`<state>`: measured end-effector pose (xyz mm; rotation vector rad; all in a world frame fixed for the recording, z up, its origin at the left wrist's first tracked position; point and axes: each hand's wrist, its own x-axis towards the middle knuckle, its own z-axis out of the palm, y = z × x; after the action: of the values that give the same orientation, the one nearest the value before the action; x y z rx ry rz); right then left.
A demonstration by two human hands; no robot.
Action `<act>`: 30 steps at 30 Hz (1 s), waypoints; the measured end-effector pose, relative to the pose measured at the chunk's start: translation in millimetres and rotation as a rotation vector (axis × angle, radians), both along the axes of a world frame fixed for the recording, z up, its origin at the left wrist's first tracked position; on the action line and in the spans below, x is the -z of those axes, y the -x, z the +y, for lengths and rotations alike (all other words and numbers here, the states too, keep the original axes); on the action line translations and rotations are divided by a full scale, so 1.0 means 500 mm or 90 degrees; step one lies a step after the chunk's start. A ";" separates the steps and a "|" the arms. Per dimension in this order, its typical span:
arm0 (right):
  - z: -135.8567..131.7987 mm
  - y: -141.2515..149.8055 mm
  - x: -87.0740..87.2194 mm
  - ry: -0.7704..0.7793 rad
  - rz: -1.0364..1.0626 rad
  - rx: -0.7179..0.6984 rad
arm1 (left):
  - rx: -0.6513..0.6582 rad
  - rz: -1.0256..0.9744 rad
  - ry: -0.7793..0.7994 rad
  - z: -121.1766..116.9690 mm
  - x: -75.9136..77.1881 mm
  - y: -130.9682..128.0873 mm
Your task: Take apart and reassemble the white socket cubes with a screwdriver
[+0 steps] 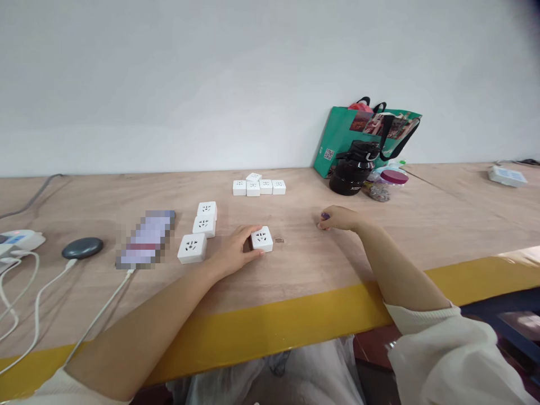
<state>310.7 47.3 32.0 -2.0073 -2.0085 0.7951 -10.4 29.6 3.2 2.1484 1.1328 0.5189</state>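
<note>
My left hand [234,250] rests on the wooden tabletop with its fingers and thumb around a white square socket cube [261,239]. Just right of that cube lies a tiny metallic piece [279,240]. Three more socket cubes [192,248] stand in a line to the left of my hand. Several others [253,187] form a cluster farther back. My right hand [340,218] is curled into a loose fist, with a small purple object [325,216] showing at its fingers.
A pixelated phone [146,239] lies left of the cubes, wired to white cables near a dark round puck [82,247]. At the back right stand a black bottle [352,171], a purple-lidded jar [387,185] and a green bag [363,135]. The table has a yellow front edge [261,329].
</note>
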 end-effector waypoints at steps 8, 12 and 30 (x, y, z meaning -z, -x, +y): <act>-0.059 0.187 -0.017 -0.090 0.444 -0.084 | 0.032 0.001 0.018 -0.017 -0.009 -0.014; -0.074 0.235 -0.004 -0.108 0.441 -0.143 | 0.051 -0.006 0.004 -0.019 -0.009 -0.016; -0.082 0.223 -0.010 -0.243 0.355 -0.148 | 0.060 0.005 -0.013 -0.029 -0.018 -0.021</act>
<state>199.3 6.4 37.3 -1.1967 -1.8872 0.8208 0.3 15.2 12.3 2.2117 1.0292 0.4812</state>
